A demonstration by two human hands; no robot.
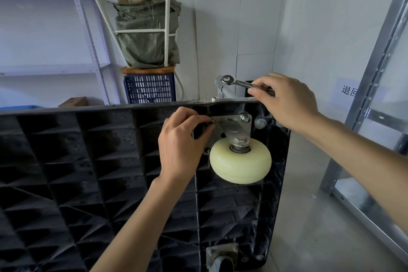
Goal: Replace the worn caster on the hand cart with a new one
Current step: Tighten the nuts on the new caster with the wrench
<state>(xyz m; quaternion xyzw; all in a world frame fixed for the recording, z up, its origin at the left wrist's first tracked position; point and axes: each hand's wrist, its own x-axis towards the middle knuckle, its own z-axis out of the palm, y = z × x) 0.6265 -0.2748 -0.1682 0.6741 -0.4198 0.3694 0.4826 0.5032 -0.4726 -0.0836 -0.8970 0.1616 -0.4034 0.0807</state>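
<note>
The cart (88,172) stands on edge, ribbed underside facing me. My left hand (183,139) curls its fingers against the mounting plate (231,120) of the caster (240,161) near the cart's top right corner. My right hand (289,101) grips a wrench (240,83) above the top edge.

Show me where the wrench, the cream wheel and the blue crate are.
wrench (237,82), head view, on its shaft near the ring end.
cream wheel (240,164), head view, on its tread.
blue crate (150,89), head view, on its slotted front wall.

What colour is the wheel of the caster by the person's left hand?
Pale cream-yellow wheel, seen in the head view.
</note>
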